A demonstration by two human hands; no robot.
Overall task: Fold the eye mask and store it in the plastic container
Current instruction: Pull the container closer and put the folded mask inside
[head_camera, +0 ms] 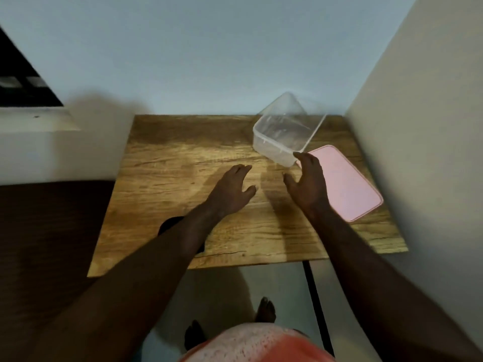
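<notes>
A clear plastic container [285, 126] sits at the table's far right, tilted, with nothing visible inside. Its pink lid [347, 186] lies flat just to the right of it. My right hand [308, 184] hovers with spread fingers between them, and its fingertips touch the container's near corner. My left hand [232, 189] is spread above the middle of the table and holds nothing. A dark shape, the black eye mask [168, 225], lies near the front left of the table, mostly hidden under my left forearm.
The wooden table [183, 158] stands in a corner, with a wall right behind it and another close on the right. A white ledge [39, 126] and a dark brown surface [47, 218] lie to the left. My feet show below the table's front edge.
</notes>
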